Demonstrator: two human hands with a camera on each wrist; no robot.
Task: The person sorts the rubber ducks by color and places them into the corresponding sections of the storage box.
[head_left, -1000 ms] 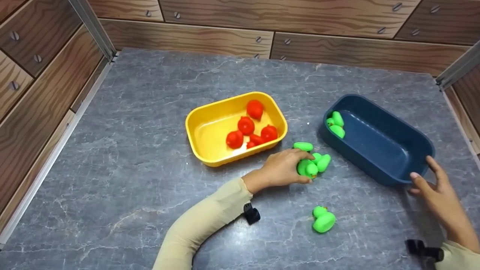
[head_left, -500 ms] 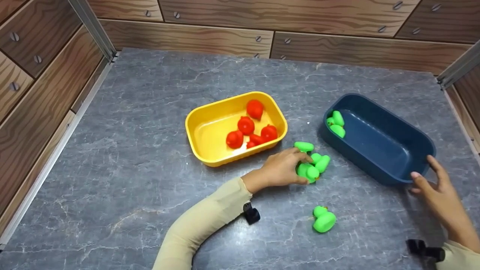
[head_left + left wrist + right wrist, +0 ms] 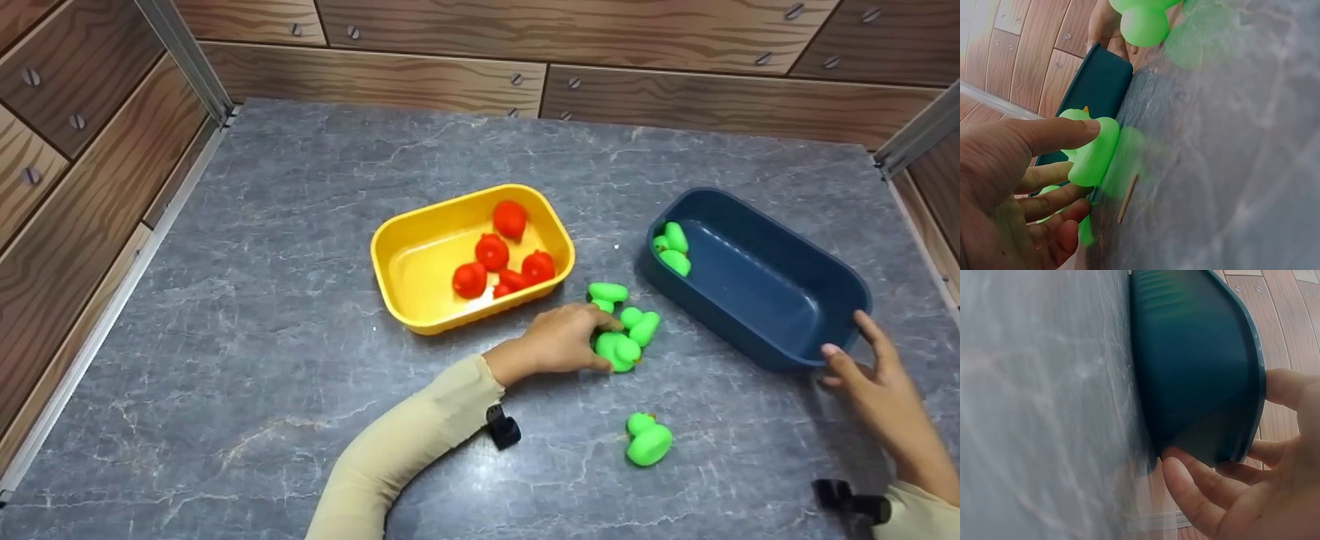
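Note:
In the head view my left hand (image 3: 566, 337) holds a green rubber duck (image 3: 619, 351) on the tabletop, thumb on one side and fingers on the other. The left wrist view shows the thumb over this duck (image 3: 1095, 152). Just beyond it lie a second green duck (image 3: 641, 327) and a third one (image 3: 607, 292), partly behind my fingers. My right hand (image 3: 874, 382) grips the near right end of a dark blue bin (image 3: 750, 330), with fingers at its rim and outer wall. Green ducks (image 3: 673, 251) lie in that bin's far left end.
A yellow bin (image 3: 405, 277) with several red rubber ducks (image 3: 492, 251) stands left of the green ones. Another green duck (image 3: 649, 441) lies nearer the front. Wood-patterned panels (image 3: 375, 67) border the grey marbled table (image 3: 247, 300).
The duck at my left hand has shifted slightly toward the front and turned a little. The left fingers have drawn back slightly, showing more of the neighbouring ducks. My right hand has stayed on the bin.

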